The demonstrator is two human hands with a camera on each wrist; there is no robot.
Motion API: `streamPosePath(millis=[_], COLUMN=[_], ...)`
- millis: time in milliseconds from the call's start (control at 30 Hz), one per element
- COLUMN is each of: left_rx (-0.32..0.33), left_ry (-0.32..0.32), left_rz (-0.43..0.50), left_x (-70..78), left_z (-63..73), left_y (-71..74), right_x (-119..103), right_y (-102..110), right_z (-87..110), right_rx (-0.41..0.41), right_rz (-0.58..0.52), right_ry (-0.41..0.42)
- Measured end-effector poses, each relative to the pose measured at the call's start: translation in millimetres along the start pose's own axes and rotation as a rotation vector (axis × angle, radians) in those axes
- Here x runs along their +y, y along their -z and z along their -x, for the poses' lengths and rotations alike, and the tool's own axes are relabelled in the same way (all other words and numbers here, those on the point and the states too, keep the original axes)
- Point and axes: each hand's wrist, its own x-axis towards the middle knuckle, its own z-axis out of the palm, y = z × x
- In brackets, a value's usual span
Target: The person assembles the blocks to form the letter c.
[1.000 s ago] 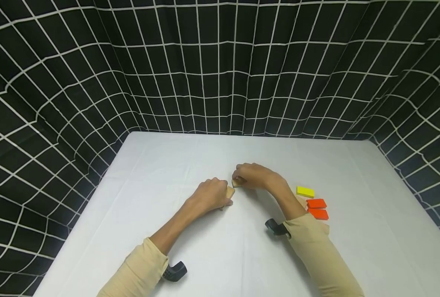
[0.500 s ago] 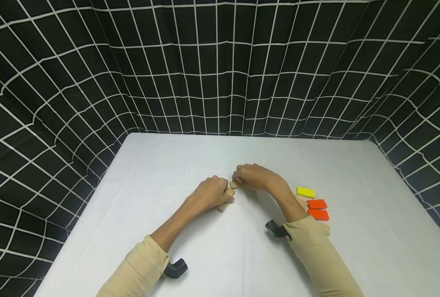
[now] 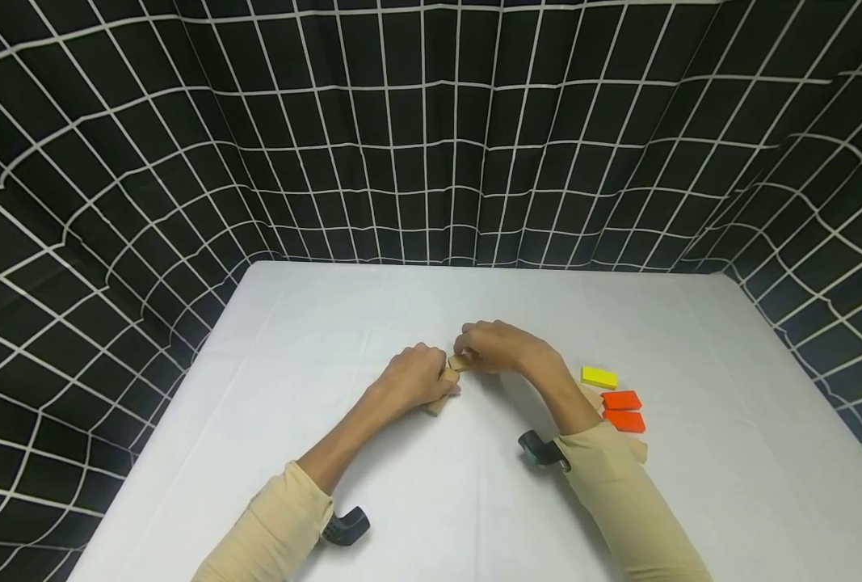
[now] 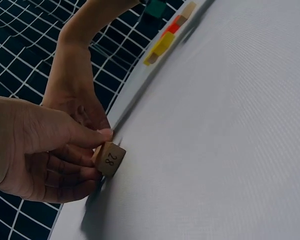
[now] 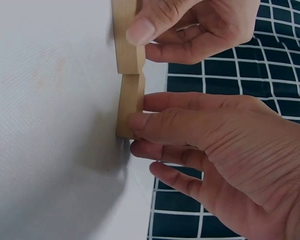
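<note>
Wooden blocks (image 5: 122, 55) met end to end, slightly offset, near mid-table: the left hand (image 3: 410, 376) pinched one, the right hand (image 3: 496, 343) the other. The left block (image 3: 435, 406) slanted lengthwise away toward the right hand, which sat farther off. Both looked smooth, pale and oblong; one end bore "28". Rightward lay a yellow block (image 3: 599, 377) and flat red blocks (image 3: 623, 400) on the white tabletop (image 3: 401, 493); beyond hung black, white-gridded fabric (image 3: 372, 121).
</note>
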Motion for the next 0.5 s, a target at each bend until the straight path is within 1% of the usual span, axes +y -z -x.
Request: streamPosePath(millis=[200, 367, 500], left_rx=[0.034, 0.051, 0.050], left_ry=[0.002, 0.017, 0.031], left_rz=[0.038, 0.049, 0.051], left_x=[-1.0, -1.2, -1.7], left_z=[-3.0, -5.2, -5.7], left_y=[-3.1, -3.5, -3.4], right_x=[0.8, 1.5, 0.4], right_y=[3.3, 4.2, 5.0], right_z=[-5.4, -8.8, -8.1], right_rx=[-0.003, -0.016, -0.026], right_rz=[0.014, -0.005, -0.013], right_ry=[0.024, -0.015, -0.045])
